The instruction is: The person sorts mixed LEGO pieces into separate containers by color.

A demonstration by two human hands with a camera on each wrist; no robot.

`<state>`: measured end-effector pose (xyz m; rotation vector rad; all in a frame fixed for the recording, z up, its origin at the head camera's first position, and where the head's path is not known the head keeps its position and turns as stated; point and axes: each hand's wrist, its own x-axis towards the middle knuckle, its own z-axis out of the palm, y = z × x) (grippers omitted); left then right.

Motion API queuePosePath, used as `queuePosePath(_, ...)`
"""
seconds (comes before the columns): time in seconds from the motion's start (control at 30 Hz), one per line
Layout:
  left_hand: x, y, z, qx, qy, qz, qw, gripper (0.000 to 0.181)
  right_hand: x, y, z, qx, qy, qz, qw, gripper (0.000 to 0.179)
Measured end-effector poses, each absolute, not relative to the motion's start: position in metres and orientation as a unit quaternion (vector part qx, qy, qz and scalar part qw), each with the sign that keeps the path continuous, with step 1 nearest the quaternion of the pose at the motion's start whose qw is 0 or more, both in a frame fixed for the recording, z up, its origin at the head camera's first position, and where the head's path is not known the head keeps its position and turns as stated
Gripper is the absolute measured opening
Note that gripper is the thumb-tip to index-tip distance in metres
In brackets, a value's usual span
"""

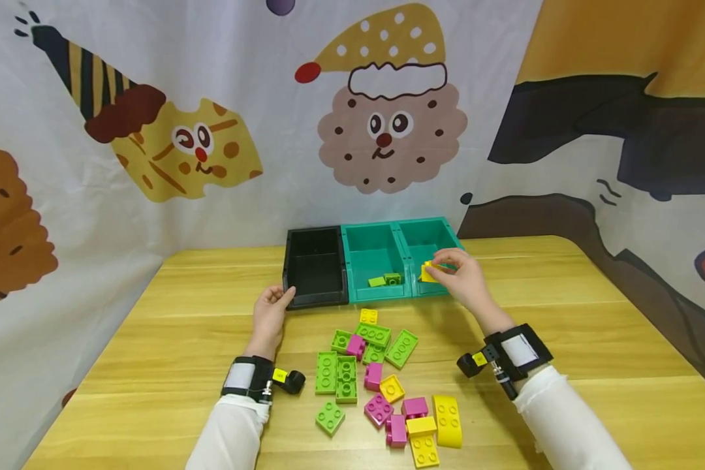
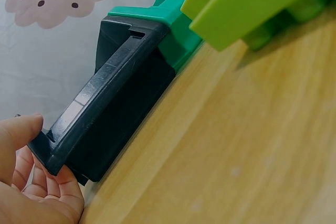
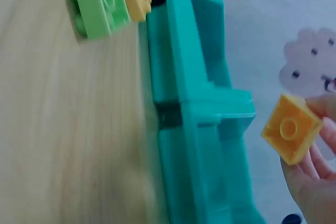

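Observation:
My left hand point(image 1: 269, 318) holds the front left corner of the black bin point(image 1: 316, 301). In the left wrist view the thumb lies over the bin's rim and the fingers are curled beneath it. Over the front of the right teal bin point(image 1: 425, 228), my right hand point(image 1: 467, 282) pinches a yellow toy brick point(image 1: 427, 272). The right wrist view shows this brick's hollow underside point(image 3: 292, 128), held between thumb and fingers above the rim. Green bricks point(image 1: 377, 282) lie in the middle teal bin point(image 1: 371, 230).
Loose bricks lie on the wooden table point(image 1: 182, 365) in front of the bins: several green bricks point(image 1: 326, 373), several magenta bricks point(image 1: 378, 410) and several yellow bricks point(image 1: 448, 421). Behind the bins hangs a printed curtain point(image 1: 258, 215). All three bins stand side by side.

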<state>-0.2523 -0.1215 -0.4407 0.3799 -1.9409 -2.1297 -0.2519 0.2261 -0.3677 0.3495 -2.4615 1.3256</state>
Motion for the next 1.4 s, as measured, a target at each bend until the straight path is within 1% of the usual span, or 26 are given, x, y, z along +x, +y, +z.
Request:
queuePosePath(0.07,-0.253,-0.121,-0.441,0.13,-0.662,-0.728,0.117,0.016,-0.26,0.229,-0.369,0.08,-0.866,0.466,0.164,0.016)
queuePosePath(0.2,-0.252,-0.119,-0.441,0.127,-0.66,-0.731,0.117,0.015,-0.274,0.232,-0.372,0.027,-0.879,0.451,0.152,0.02)
queuePosePath(0.37,-0.252,-0.119,-0.441,0.121,-0.654,-0.737,0.125,0.015,-0.288,0.23,-0.379,0.003,-0.888,0.437,0.141,0.021)
queuePosePath(0.63,-0.251,-0.122,-0.438,0.123,-0.655,-0.737,0.115,0.015,-0.306,0.227,-0.395,0.049,-0.915,0.366,0.162,0.018)
queuePosePath(0.9,-0.254,-0.122,-0.441,0.127,-0.659,-0.732,0.119,0.016,-0.311,0.223,-0.402,0.093,-0.942,0.297,0.128,0.015)
queuePosePath(1.17,-0.253,-0.121,-0.439,0.128,-0.656,-0.735,0.115,0.016,-0.311,0.223,-0.403,0.109,-0.952,0.27,0.094,0.013)
queuePosePath(1.3,-0.252,-0.121,-0.438,0.128,-0.653,-0.738,0.112,0.016,-0.311,0.226,-0.401,0.123,-0.951,0.268,0.088,0.015)
queuePosePath(1.4,-0.251,-0.121,-0.437,0.129,-0.652,-0.738,0.111,0.016,-0.31,0.231,-0.399,0.124,-0.948,0.278,0.093,0.019)
